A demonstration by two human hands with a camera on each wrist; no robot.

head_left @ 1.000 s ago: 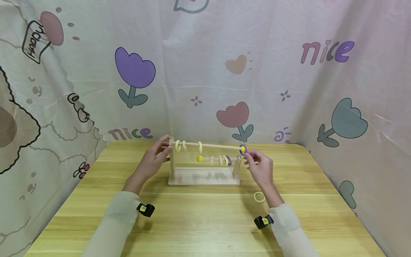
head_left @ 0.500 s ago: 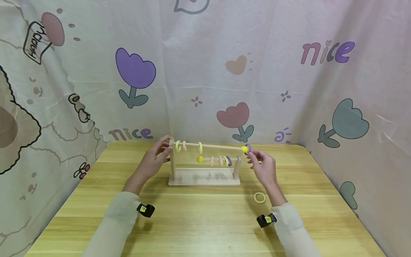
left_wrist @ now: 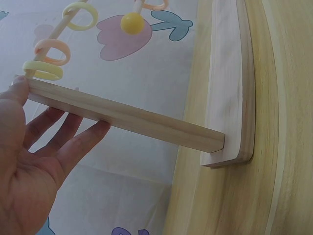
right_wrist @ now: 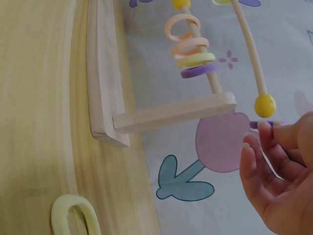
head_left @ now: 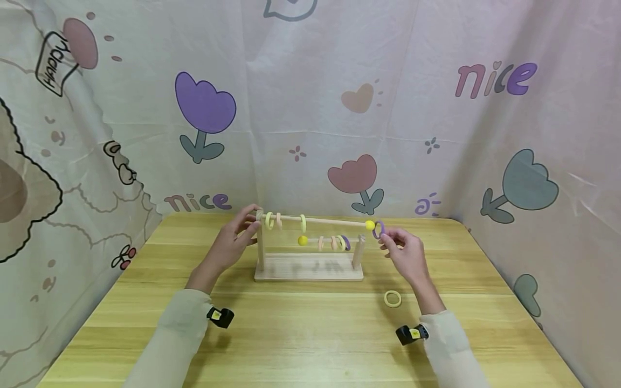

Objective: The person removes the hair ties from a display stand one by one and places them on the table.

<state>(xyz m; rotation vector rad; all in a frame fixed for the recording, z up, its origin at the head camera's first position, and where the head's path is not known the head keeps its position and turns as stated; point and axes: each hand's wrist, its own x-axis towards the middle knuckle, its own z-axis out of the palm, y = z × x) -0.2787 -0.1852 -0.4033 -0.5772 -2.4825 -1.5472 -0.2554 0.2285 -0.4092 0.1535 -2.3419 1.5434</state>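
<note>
A wooden rack [head_left: 310, 275] has two posts, each bearing a dowel tipped with a yellow ball. My left hand [head_left: 228, 240] grips the top of the taller left post [left_wrist: 127, 115], thumb at its end and fingertips along its side. Two pale yellow rings and a peach ring [left_wrist: 53, 52] hang on the upper dowel [head_left: 335, 221]. My right hand [head_left: 405, 256] pinches a purple ring [head_left: 378, 230] just right of that dowel's yellow ball [right_wrist: 265, 105]. On the lower dowel hang two peach rings, a pale yellow ring and another purple ring [right_wrist: 198, 71].
A loose pale yellow ring [head_left: 392, 299] lies on the wooden table [head_left: 301, 334], in front of and right of the rack. Behind the table hangs a patterned cloth [head_left: 291, 108], and more cloth closes off both sides.
My right hand has moved right with the purple ring, which was around the yellow ball at the upper dowel's end and is now off it. My left hand stays at the post.
</note>
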